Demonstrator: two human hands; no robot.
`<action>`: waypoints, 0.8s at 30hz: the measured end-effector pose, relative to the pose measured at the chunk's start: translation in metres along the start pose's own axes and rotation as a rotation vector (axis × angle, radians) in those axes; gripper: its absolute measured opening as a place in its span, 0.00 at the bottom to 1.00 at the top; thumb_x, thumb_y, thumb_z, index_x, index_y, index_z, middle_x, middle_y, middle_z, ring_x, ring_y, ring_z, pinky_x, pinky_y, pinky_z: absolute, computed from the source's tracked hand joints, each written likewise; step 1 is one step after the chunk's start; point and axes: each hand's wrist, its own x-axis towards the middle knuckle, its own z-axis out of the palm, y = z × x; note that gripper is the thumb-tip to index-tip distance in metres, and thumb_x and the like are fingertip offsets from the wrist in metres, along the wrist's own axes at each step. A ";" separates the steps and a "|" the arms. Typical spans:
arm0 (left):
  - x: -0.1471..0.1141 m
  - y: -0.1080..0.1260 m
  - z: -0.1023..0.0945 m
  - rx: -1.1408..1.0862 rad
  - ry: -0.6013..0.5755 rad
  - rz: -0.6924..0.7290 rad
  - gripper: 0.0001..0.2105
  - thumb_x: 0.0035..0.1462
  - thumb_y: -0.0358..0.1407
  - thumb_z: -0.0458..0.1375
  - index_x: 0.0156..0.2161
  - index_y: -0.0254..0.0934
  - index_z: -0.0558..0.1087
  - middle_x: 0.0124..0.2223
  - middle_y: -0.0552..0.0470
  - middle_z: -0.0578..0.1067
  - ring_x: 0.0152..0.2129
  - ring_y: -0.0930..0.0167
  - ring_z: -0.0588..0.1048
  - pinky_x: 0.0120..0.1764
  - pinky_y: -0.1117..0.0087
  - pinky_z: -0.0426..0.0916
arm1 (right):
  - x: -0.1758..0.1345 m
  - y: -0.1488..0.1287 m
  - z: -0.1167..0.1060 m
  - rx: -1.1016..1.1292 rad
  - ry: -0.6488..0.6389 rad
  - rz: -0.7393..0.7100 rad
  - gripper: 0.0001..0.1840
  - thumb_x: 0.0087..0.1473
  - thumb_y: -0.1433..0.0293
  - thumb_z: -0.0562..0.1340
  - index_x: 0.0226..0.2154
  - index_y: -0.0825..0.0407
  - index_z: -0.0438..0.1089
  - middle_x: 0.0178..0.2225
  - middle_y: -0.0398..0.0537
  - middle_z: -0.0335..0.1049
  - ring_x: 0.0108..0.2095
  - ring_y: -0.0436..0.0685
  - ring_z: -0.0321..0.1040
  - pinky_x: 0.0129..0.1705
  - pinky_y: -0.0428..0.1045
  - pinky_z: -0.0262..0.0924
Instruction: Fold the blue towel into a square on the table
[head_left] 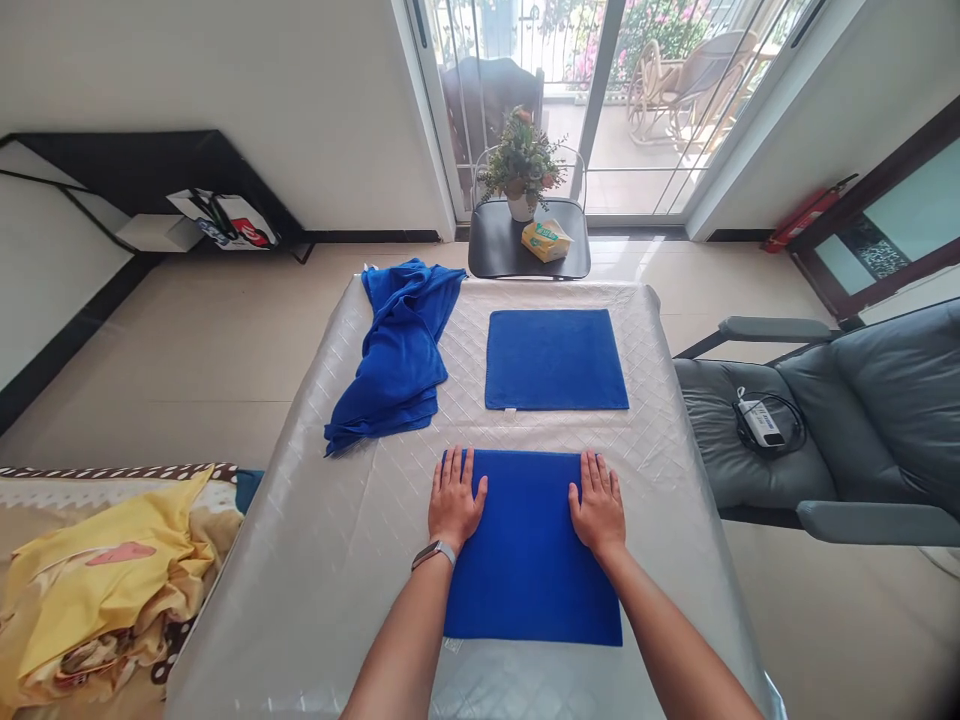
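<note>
Blue cloth (532, 555) lies flat on the tabletop (322, 560); left hand (454, 505) and right hand (601, 508) rest on its far corners, fingers (591, 472) open and extended; wide margins flank both side edges.

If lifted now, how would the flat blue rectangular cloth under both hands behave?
The flat blue cloth would probably droop, as the similar-looking crumpled blue fabric lies in soft folds. Its thin edge suggests lightness. The glossy silver table cover may let it slide.
</note>
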 end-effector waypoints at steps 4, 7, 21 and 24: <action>0.000 0.001 -0.001 -0.010 -0.007 0.009 0.31 0.69 0.43 0.45 0.72 0.38 0.44 0.72 0.45 0.51 0.70 0.61 0.47 0.68 0.50 0.47 | 0.001 -0.002 -0.004 0.001 -0.017 0.009 0.37 0.67 0.65 0.44 0.71 0.52 0.25 0.72 0.48 0.42 0.72 0.57 0.35 0.71 0.60 0.33; -0.001 0.001 0.000 -0.019 0.001 0.001 0.31 0.69 0.43 0.45 0.72 0.39 0.43 0.72 0.45 0.51 0.70 0.61 0.47 0.68 0.50 0.47 | 0.001 -0.002 -0.005 0.001 -0.021 0.018 0.37 0.67 0.66 0.44 0.71 0.51 0.24 0.72 0.48 0.41 0.72 0.58 0.36 0.71 0.60 0.34; 0.000 0.000 0.002 0.007 0.003 0.003 0.31 0.68 0.42 0.45 0.72 0.40 0.42 0.73 0.45 0.50 0.70 0.61 0.47 0.68 0.49 0.48 | 0.001 -0.001 -0.002 0.003 -0.018 0.020 0.37 0.67 0.66 0.45 0.71 0.51 0.25 0.72 0.47 0.42 0.72 0.57 0.36 0.71 0.60 0.34; 0.001 0.000 0.002 0.002 0.001 0.007 0.31 0.68 0.42 0.46 0.72 0.39 0.43 0.73 0.45 0.50 0.70 0.61 0.48 0.68 0.49 0.48 | 0.002 -0.001 -0.002 0.002 -0.025 0.024 0.37 0.67 0.66 0.45 0.71 0.52 0.28 0.72 0.47 0.42 0.72 0.57 0.36 0.71 0.60 0.34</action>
